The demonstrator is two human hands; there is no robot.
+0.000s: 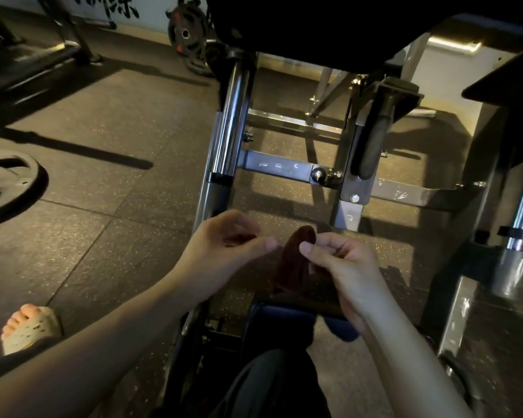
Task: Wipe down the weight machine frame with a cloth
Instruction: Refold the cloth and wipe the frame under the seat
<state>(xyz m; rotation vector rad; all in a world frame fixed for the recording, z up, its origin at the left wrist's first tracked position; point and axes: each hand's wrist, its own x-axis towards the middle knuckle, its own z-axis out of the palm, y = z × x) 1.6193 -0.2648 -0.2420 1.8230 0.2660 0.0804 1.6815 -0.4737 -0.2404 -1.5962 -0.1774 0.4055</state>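
dark red cloth (296, 251) in both hands' grip

A single head-worn camera looks forward and steeply down, close above the hands (278, 254).

My forearms are bare, no sleeves showing; I wear dark trousers (272, 384) and a pale perforated open-toed slipper (32, 328) on my left foot
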